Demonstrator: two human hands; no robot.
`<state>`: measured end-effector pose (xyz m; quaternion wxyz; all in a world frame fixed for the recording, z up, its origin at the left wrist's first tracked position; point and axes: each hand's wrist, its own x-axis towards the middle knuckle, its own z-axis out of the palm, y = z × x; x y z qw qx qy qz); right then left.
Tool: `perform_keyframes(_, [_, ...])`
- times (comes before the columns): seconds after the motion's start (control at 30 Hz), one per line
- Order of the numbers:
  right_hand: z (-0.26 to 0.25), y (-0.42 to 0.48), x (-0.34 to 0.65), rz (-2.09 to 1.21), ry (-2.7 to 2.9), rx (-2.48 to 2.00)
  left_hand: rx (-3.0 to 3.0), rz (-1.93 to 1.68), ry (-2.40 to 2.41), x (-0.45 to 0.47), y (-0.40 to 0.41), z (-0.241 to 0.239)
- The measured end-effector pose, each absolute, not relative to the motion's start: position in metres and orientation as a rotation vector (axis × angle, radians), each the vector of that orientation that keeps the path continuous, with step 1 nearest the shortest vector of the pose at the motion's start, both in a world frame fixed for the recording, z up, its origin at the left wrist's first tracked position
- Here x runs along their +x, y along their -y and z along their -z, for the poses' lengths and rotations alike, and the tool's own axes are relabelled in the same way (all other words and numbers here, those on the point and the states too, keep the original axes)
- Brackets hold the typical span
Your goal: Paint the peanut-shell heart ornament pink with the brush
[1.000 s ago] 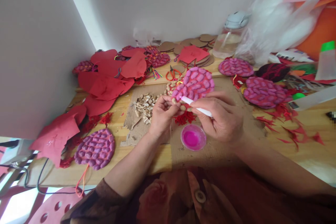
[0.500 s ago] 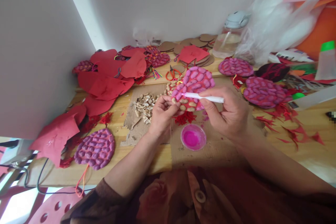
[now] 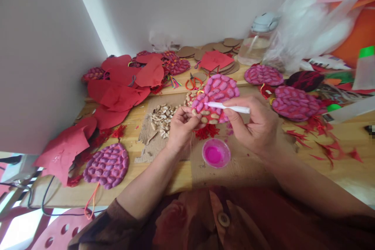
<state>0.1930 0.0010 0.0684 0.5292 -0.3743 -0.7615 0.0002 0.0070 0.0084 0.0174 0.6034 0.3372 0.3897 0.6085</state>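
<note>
My left hand (image 3: 181, 129) pinches the lower left edge of a round disc covered in peanut shells (image 3: 218, 93), most of them painted pink, holding it tilted above the table. My right hand (image 3: 254, 125) grips a white brush (image 3: 230, 107) that lies across the disc, its tip touching the shells near the disc's left side. Several shells along the bottom of the disc are bare tan. A small cup of pink paint (image 3: 216, 153) stands on cardboard just below both hands.
A heap of loose peanut shells (image 3: 161, 117) lies left of the hands. Finished pink discs (image 3: 294, 102) sit right, a purple one (image 3: 107, 166) at front left. Red paper cutouts (image 3: 123, 86), orange scissors (image 3: 191, 83), a clear bottle (image 3: 258, 45) and plastic bags fill the back.
My right hand turned the brush from a downward slant to lying nearly level across the disc, and uncovered the disc's lower shells. The left hand stayed put.
</note>
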Motion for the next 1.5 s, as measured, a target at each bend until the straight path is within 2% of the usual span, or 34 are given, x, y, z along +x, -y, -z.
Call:
perform_keyframes(1.1, [-0.067, -0.002, 0.196, 0.087, 1.84, -0.924, 0.775, -1.415, -0.898, 0.008, -0.009, -0.019])
perform_keyframes(1.33, [-0.082, 0.007, 0.21, -0.08, 1.833, -1.003, 0.74, -1.413, -0.876, 0.006, -0.012, -0.018])
perform_keyframes(1.5, [-0.1, 0.03, 0.221, -0.279, 2.063, -0.971, 0.749, -1.42, -0.865, 0.005, -0.013, -0.016])
